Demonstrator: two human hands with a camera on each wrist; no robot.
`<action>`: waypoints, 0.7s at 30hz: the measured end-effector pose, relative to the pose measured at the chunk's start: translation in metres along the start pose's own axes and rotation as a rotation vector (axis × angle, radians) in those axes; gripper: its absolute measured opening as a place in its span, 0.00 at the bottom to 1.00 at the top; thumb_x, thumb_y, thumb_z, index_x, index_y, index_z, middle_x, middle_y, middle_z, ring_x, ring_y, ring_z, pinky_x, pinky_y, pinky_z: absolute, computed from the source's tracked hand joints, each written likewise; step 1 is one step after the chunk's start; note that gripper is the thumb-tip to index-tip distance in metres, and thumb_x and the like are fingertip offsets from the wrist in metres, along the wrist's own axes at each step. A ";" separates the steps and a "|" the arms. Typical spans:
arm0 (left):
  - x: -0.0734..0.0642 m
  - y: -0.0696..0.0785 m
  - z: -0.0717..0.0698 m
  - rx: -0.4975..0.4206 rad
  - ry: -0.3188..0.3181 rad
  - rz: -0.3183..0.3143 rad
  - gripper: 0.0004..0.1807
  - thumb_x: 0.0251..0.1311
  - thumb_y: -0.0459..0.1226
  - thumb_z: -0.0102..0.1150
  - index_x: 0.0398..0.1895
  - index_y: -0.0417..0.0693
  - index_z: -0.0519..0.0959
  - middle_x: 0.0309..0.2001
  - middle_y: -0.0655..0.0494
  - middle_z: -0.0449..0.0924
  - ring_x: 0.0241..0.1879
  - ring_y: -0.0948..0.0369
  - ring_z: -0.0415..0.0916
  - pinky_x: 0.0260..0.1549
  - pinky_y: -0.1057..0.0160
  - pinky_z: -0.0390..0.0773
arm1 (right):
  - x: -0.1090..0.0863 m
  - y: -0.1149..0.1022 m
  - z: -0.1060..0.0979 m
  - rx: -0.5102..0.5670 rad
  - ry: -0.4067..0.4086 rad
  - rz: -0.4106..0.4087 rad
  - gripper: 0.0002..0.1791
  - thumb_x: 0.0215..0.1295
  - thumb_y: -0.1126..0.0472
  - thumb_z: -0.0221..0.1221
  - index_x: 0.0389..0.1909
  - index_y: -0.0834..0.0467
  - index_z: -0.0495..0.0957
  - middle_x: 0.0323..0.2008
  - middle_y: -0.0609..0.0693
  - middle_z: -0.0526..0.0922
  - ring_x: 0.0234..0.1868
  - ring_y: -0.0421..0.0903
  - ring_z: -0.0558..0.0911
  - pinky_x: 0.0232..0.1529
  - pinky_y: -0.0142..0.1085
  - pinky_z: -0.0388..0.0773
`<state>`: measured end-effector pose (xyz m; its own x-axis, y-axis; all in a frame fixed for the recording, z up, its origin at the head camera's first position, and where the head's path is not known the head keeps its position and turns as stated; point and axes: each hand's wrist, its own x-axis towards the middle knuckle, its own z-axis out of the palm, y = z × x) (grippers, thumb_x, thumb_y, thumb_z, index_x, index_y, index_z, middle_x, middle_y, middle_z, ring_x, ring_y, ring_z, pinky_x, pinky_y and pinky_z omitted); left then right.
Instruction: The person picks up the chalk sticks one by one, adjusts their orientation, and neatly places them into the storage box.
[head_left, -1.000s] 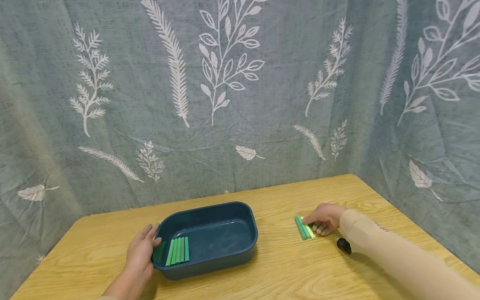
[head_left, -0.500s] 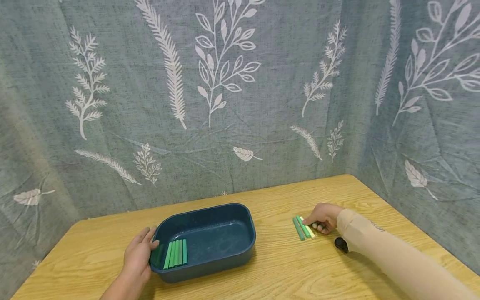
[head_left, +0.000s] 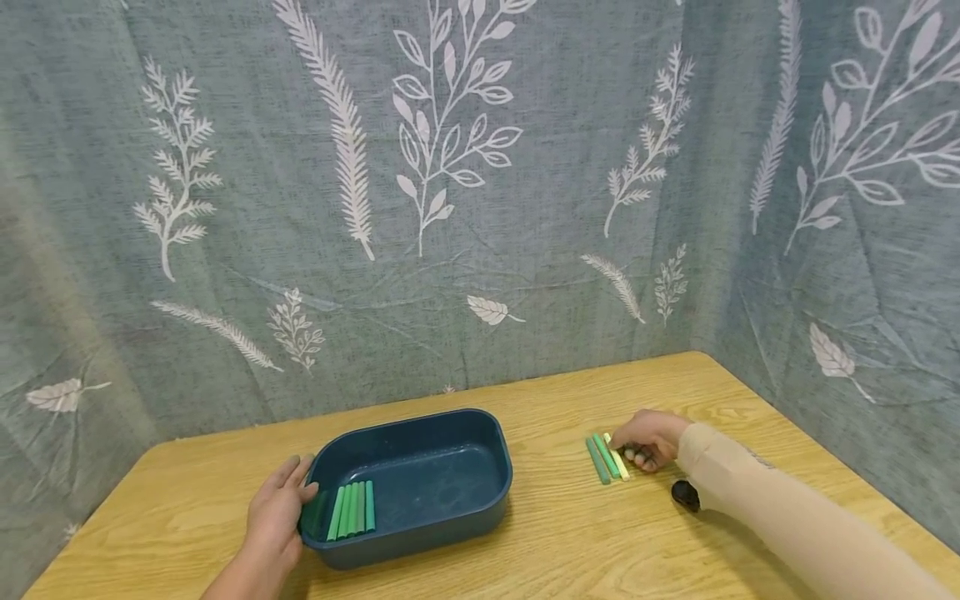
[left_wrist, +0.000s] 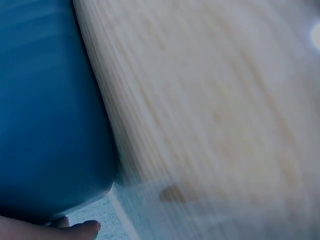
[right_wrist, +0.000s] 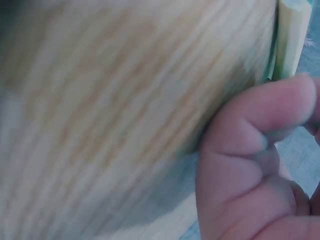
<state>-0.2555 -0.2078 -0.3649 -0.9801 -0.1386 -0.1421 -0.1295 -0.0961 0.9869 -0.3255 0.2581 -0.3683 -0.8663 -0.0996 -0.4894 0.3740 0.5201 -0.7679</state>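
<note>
My left hand (head_left: 277, 508) holds the left end of a dark blue plastic bin (head_left: 420, 533), thumb over the rim and fingers along the outside. In the left wrist view, fingertips (left_wrist: 90, 226) show beneath the bin's blue wall (left_wrist: 55, 115). Several green chalk sticks (head_left: 351, 510) lie side by side in the bin's left part. At the right, my right hand (head_left: 649, 440), fingers curled, pinches a pale yellow chalk stick (head_left: 622, 472) on the table. Two green chalk sticks (head_left: 598, 462) lie just left of it. The right wrist view shows the yellow stick's end (right_wrist: 295, 30) above a bent finger.
The wooden table (head_left: 555, 533) reaches back to a grey-green curtain (head_left: 525, 250) with white leaf prints, which also hangs along both sides. A small black object (head_left: 686, 496) sits under the right sleeve (head_left: 795, 508).
The leftmost green chalk stick has come apart from the ones beside it, so gaps now show. My right hand stays by the yellow stick; my left hand keeps its hold on the bin.
</note>
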 end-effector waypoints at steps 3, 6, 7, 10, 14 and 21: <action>0.000 0.001 0.000 0.005 0.001 0.009 0.36 0.72 0.22 0.32 0.75 0.38 0.28 0.75 0.40 0.29 0.73 0.43 0.21 0.71 0.47 0.39 | -0.001 0.002 -0.002 0.018 -0.008 -0.017 0.11 0.67 0.60 0.56 0.24 0.57 0.71 0.18 0.47 0.68 0.17 0.39 0.64 0.21 0.29 0.66; 0.001 0.001 0.000 0.004 0.001 0.013 0.36 0.72 0.22 0.31 0.74 0.37 0.27 0.75 0.39 0.29 0.73 0.43 0.21 0.71 0.47 0.40 | -0.003 0.003 -0.005 0.059 -0.026 -0.029 0.11 0.68 0.59 0.55 0.26 0.57 0.70 0.19 0.47 0.68 0.18 0.39 0.65 0.22 0.29 0.67; 0.001 0.001 0.000 0.003 0.002 0.013 0.36 0.72 0.22 0.31 0.74 0.37 0.27 0.75 0.39 0.29 0.73 0.43 0.22 0.71 0.47 0.40 | -0.004 0.004 -0.006 0.083 -0.031 -0.030 0.10 0.68 0.59 0.54 0.27 0.57 0.70 0.19 0.47 0.68 0.19 0.39 0.65 0.22 0.29 0.68; 0.001 0.000 0.000 -0.002 0.005 0.012 0.36 0.72 0.22 0.31 0.75 0.37 0.28 0.75 0.40 0.29 0.73 0.43 0.22 0.71 0.47 0.40 | -0.009 0.003 -0.008 0.139 -0.054 -0.059 0.07 0.68 0.59 0.54 0.32 0.57 0.70 0.20 0.46 0.70 0.20 0.39 0.68 0.23 0.29 0.70; 0.002 0.002 0.001 0.002 0.010 0.021 0.35 0.72 0.23 0.31 0.75 0.38 0.28 0.76 0.40 0.30 0.73 0.44 0.23 0.71 0.48 0.40 | -0.017 -0.005 -0.009 0.188 -0.096 -0.127 0.06 0.68 0.59 0.53 0.36 0.58 0.71 0.23 0.48 0.73 0.24 0.41 0.74 0.27 0.31 0.76; 0.001 0.001 0.001 0.015 0.011 0.037 0.35 0.72 0.23 0.31 0.74 0.35 0.28 0.75 0.37 0.31 0.73 0.42 0.22 0.71 0.47 0.39 | -0.026 -0.019 -0.004 0.241 -0.185 -0.228 0.07 0.70 0.61 0.49 0.35 0.59 0.74 0.30 0.51 0.77 0.31 0.43 0.81 0.40 0.40 0.82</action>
<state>-0.2568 -0.2073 -0.3641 -0.9825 -0.1528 -0.1065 -0.0957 -0.0764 0.9925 -0.3111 0.2545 -0.3390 -0.8701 -0.3531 -0.3439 0.2643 0.2546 -0.9302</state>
